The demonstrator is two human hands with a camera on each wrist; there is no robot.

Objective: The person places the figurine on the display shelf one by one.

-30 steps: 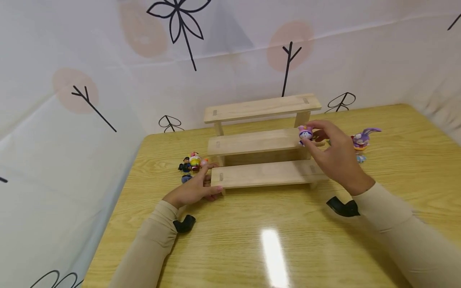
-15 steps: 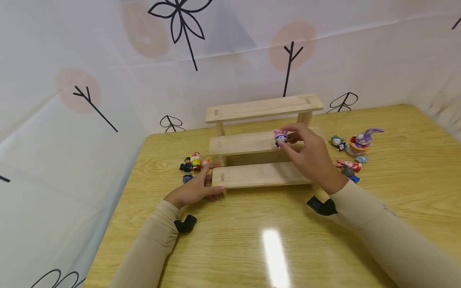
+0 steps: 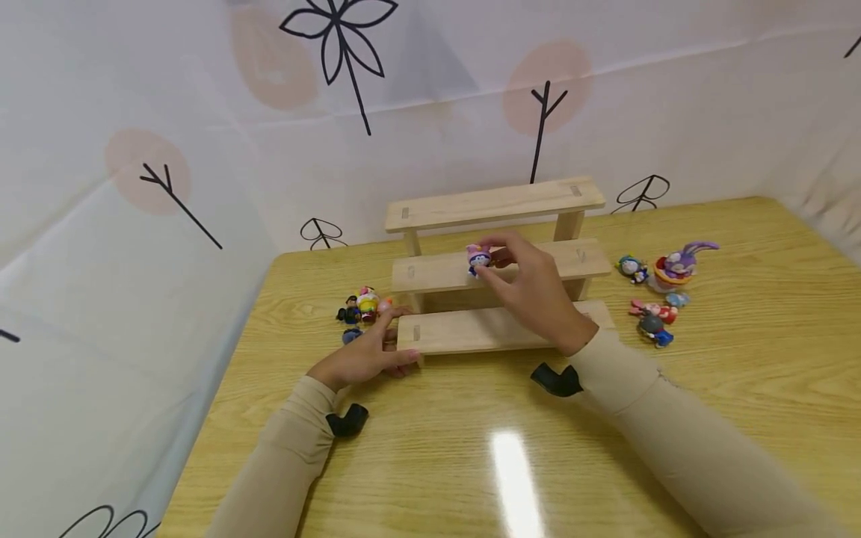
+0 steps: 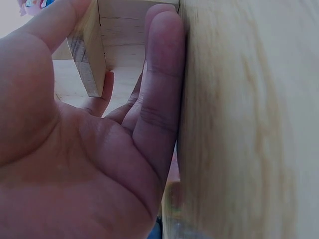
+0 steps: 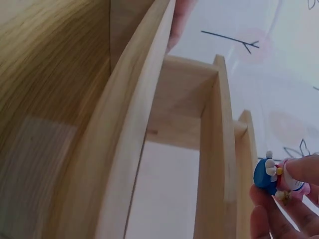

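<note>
Between the thumb and fingertips of my right hand (image 3: pixel 531 291) is a small toy figurine (image 3: pixel 478 257) with a pink hat and a dark blue body, pinched over the middle step of a three-tier wooden shelf (image 3: pixel 464 332). The right wrist view shows the same figurine (image 5: pixel 262 175) with blue, white and pink parts. My left hand (image 3: pixel 363 354) grips the left end of the bottom step, thumb at the front edge and fingers toward the back. In the left wrist view its fingers (image 4: pixel 162 74) lie alongside the wood.
Left of the shelf, several small figurines (image 3: pixel 367 305) stand close to my left hand. More lie to the right, among them a purple long-eared one (image 3: pixel 681 261) in a cup and a grey and blue one (image 3: pixel 654 327). A patterned cloth (image 3: pixel 430 134) hangs behind the table (image 3: pixel 430 448).
My right hand has carried the pink-hatted figurine leftward from the right end of the middle step to near its centre. My left hand stays on the shelf's end.
</note>
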